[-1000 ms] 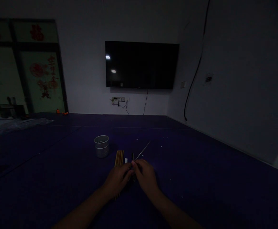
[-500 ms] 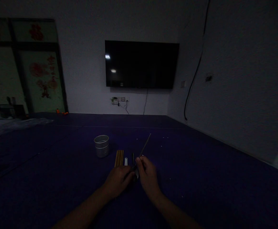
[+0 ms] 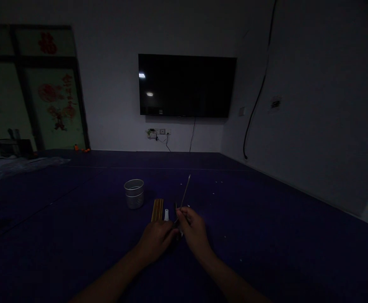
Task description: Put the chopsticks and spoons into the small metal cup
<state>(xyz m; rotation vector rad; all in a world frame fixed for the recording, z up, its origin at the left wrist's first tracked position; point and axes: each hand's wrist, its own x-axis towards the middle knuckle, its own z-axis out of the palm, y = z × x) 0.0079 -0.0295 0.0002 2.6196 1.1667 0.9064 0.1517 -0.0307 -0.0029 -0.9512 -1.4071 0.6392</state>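
Observation:
The room is dim. My right hand [image 3: 193, 229] is closed in a pinch on a thin metal stick [image 3: 184, 194] that slants up and away from it. My left hand [image 3: 156, 238] rests on the dark blue surface right beside it, fingers curled over something I cannot make out. Just beyond my hands lie a bundle of wooden sticks [image 3: 157, 209], a small white piece [image 3: 166, 214] and a dark thin stick [image 3: 175, 207]. A small metal cup [image 3: 134, 192] stands upright to the left of them.
The wide dark blue surface [image 3: 266, 235] runs to the walls. A black TV [image 3: 187, 85] hangs on the far wall above a power socket [image 3: 158, 132]. Clear plastic sheeting [image 3: 16, 164] lies at the far left, near a glass door [image 3: 29, 88].
The thin metal stick in my right hand has swung from a low rightward slant to a steeper, more upright angle. My left hand has hardly moved.

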